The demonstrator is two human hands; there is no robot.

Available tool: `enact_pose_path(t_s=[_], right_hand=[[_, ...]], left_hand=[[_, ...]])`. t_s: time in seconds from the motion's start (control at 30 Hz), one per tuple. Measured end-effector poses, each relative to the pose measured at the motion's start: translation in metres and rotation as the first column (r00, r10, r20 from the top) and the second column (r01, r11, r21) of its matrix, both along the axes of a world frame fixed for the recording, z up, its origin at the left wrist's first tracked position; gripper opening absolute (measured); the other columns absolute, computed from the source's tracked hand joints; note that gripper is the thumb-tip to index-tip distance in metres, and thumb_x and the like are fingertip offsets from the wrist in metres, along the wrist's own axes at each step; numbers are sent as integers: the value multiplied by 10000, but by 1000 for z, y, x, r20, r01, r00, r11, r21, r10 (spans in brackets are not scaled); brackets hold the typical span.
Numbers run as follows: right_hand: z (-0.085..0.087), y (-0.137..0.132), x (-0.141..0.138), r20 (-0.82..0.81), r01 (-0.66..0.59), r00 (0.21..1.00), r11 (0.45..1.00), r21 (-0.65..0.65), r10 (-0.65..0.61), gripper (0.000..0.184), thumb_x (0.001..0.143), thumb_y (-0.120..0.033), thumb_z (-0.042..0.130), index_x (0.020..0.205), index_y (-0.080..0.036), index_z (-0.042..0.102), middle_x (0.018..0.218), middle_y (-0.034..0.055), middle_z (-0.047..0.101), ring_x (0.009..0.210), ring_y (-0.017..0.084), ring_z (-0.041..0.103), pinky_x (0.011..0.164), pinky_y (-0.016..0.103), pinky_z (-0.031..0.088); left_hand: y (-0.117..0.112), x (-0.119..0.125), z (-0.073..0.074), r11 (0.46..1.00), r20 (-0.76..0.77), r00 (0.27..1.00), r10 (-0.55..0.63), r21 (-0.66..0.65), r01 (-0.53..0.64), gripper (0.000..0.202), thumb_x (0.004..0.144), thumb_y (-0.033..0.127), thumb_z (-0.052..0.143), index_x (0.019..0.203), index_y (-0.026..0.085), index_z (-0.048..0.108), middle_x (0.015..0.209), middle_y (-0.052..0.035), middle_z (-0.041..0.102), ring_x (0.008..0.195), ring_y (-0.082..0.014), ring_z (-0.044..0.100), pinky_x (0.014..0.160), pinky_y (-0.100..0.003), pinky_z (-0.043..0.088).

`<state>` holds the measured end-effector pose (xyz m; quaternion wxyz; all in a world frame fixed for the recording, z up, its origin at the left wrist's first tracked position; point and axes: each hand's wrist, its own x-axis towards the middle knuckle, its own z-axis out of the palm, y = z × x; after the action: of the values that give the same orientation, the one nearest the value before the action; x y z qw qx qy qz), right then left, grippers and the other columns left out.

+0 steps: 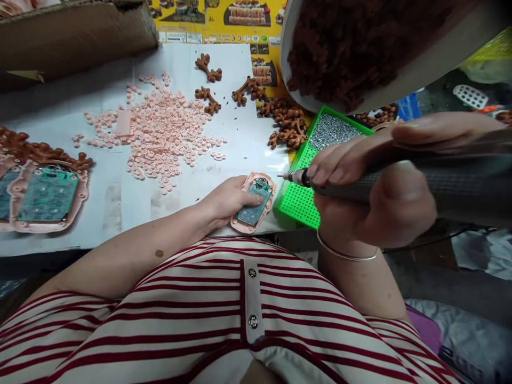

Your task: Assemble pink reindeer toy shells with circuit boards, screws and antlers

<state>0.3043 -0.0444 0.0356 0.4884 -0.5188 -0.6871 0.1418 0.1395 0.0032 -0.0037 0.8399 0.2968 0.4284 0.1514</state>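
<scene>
My left hand (228, 201) grips a pink plastic shell with a green circuit board (251, 208) in it, the thumb lying across the board. An electric screwdriver (400, 178) is held in my right hand (372, 186), its thin bit pointing left. The bit's tip is just to the right of the shell and apart from it. Below the driver sits a green perforated tray (298, 200), with many small silver screws (334, 130) heaped at its far end. Whether a screw sits on the bit is too small to tell.
Small pink plastic pieces (164, 133) lie in a wide pile on the white board. Brown antler-shaped parts (286, 120) lie near a tilted white tub (290, 58) full of brown pieces. More shells with circuit boards (48, 194) rest at left, below a cardboard box (80, 42).
</scene>
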Motion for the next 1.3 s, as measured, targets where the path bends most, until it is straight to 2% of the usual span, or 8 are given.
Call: enact_pose_path(t_s=[0.1, 0.2, 0.37, 0.77, 0.9, 1.07, 1.17, 1.3], right_hand=[[-4, 7, 10, -333, 151, 941, 951, 270, -55, 338, 980, -512, 484, 754, -273, 561, 615, -15, 451, 504, 163, 528, 509, 357, 502], [-22, 11, 22, -412, 209, 908, 931, 298, -72, 179, 931, -461, 592, 967, -285, 593, 626, -46, 419, 464, 148, 505, 523, 355, 511], [-49, 9, 37, -353, 238, 922, 950, 203, -156, 315, 956, -569, 500, 1143, -316, 504, 760, -15, 473, 489, 153, 554, 489, 353, 508], [-55, 8, 30, -222, 254, 954, 937, 240, -202, 279, 1018, -473, 417, 1256, -340, 478, 969, 40, 519, 574, 151, 572, 522, 353, 520], [-44, 8, 25, -228, 256, 954, 929, 266, -197, 231, 1013, -444, 458, 1208, -330, 505, 884, 14, 480, 536, 132, 516, 501, 332, 483], [-7, -8, 6, -257, 255, 950, 913, 320, -175, 301, 1023, -461, 412, 807, -268, 494, 678, -16, 318, 522, 154, 487, 471, 336, 477], [7, -20, -10, -259, 179, 959, 954, 240, -114, 274, 1043, -460, 342, 903, -299, 513, 646, -24, 322, 521, 167, 499, 492, 354, 496], [-1, -24, -26, -356, 40, 933, 973, 229, 45, 165, 1009, -481, 451, 1094, -354, 511, 610, -61, 380, 456, 150, 459, 450, 332, 470]], left_hand=[[0, -1, -2, 1000, -16, 1000, 6, -7, -6, 269, 628, 80, 751, 882, 115, 669, 759, -77, 728, 636, -183, 666, 644, -309, 550], [1, -1, -1, 1000, -13, 1000, 4, -10, -4, 267, 644, 76, 738, 899, 108, 667, 753, -77, 726, 620, -173, 662, 622, -292, 545], [1, -2, 1, 1000, -29, 1000, 1, -1, -1, 271, 657, 72, 733, 915, 108, 662, 768, -80, 729, 625, -170, 666, 623, -291, 550], [-1, -3, 1, 1000, -25, 1000, 0, 7, 0, 283, 652, 81, 740, 924, 105, 665, 773, -82, 728, 630, -174, 665, 617, -290, 546], [6, -2, -1, 997, 14, 998, 65, 31, -65, 337, 624, 97, 766, 948, 104, 670, 799, -79, 731, 672, -192, 677, 654, -322, 560], [24, 5, -5, 977, 101, 982, 160, 129, -172, 363, 611, 97, 753, 963, 104, 669, 786, -55, 723, 687, -182, 670, 716, -336, 563], [28, 8, -6, 971, 80, 984, 160, 168, -172, 355, 609, 99, 743, 954, 108, 661, 788, -53, 721, 705, -187, 673, 737, -344, 561], [25, 7, -5, 969, 97, 985, 142, 192, -159, 349, 604, 112, 751, 936, 109, 645, 780, -44, 711, 708, -185, 665, 734, -338, 557]])
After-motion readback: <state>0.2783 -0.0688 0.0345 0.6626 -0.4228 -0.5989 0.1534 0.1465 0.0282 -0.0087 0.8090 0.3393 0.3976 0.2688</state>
